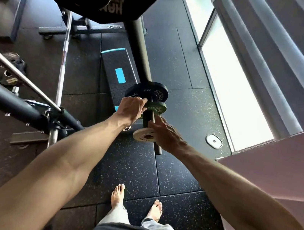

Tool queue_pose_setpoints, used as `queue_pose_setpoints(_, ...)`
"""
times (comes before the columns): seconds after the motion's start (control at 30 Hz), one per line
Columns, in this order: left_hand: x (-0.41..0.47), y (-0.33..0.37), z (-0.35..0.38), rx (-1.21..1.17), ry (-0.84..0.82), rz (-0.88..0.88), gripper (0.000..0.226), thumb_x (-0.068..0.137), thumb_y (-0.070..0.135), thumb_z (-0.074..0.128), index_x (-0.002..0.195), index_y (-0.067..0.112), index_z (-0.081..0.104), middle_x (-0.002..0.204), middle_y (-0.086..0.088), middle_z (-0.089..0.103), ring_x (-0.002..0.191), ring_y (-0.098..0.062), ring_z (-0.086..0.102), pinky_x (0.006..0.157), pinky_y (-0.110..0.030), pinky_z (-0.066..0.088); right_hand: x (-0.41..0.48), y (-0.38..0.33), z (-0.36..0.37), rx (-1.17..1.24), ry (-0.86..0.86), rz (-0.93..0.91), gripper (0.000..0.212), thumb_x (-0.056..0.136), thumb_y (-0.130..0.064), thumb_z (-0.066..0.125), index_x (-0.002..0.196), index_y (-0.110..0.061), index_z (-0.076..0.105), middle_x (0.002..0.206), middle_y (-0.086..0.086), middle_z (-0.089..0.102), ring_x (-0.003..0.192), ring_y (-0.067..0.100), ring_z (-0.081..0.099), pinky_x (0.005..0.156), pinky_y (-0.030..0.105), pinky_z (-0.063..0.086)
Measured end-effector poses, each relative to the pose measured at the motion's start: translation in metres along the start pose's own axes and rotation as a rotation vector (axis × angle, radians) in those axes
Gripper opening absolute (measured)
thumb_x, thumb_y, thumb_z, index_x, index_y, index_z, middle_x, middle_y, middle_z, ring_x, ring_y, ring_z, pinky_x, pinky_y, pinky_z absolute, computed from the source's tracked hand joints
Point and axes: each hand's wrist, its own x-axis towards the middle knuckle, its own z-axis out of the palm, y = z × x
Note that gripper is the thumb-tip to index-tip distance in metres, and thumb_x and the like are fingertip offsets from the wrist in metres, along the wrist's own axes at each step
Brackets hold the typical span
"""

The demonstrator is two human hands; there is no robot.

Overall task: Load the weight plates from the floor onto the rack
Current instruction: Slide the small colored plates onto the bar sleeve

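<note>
The left hand (130, 109) curls its fingers round the rim of a small green round weight plate (157, 109). This plate is threaded on a black steel rack peg (137, 39), just in front of a larger black round weight plate (147, 92). The right hand (166, 135), fingers nearly straight, touches a small white round weight plate (142, 134) nearer the peg's free end. Bare feet stand on speckled black rubber floor tiles (192, 109).
</note>
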Motion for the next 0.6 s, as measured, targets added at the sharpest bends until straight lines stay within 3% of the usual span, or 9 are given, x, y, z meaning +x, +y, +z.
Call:
queue_pose_setpoints(0.17,0.015,-0.005,-0.001,0.024,0.000,-0.027,0.025,0.099,0.032,0.054,0.113,0.014,0.062,0.096,-0.007,0.072,0.084,-0.028,0.070,0.072,-0.037,0.052,0.021,0.001,-0.004,-0.102,0.060,0.029,0.009,0.092,-0.017,0.062,0.096,-0.011,0.058,0.106,0.013,0.056,0.097,0.028,0.057,0.067,0.038,0.052)
queue_pose_setpoints(0.3,0.020,-0.009,-0.002,0.041,0.002,-0.061,0.028,0.099,0.034,0.053,0.117,0.014,0.062,0.098,-0.008,0.072,0.087,-0.028,0.071,0.075,-0.038,0.054,0.043,0.003,-0.010,-0.156,0.080,0.083,0.009,0.093,-0.013,0.061,0.100,-0.008,0.062,0.103,0.016,0.059,0.095,0.033,0.061,0.073,0.041,0.052)
queue_pose_setpoints(0.43,0.021,-0.007,0.000,0.028,-0.007,-0.116,0.028,0.101,0.032,0.052,0.122,0.015,0.060,0.099,-0.006,0.072,0.088,-0.026,0.072,0.076,-0.037,0.055,0.061,0.005,-0.015,-0.157,0.067,0.143,0.018,0.096,-0.017,0.058,0.111,-0.008,0.063,0.114,0.019,0.059,0.104,0.037,0.061,0.080,0.044,0.055)
queue_pose_setpoints(0.6,0.019,-0.002,-0.002,0.066,-0.019,-0.140,0.051,0.101,0.013,0.048,0.150,0.015,0.033,0.107,-0.008,0.069,0.094,-0.027,0.071,0.082,-0.039,0.056,0.074,0.005,-0.020,-0.138,0.027,0.245,0.025,0.097,-0.016,0.057,0.121,-0.008,0.059,0.124,0.022,0.055,0.117,0.040,0.054,0.086,0.049,0.052)
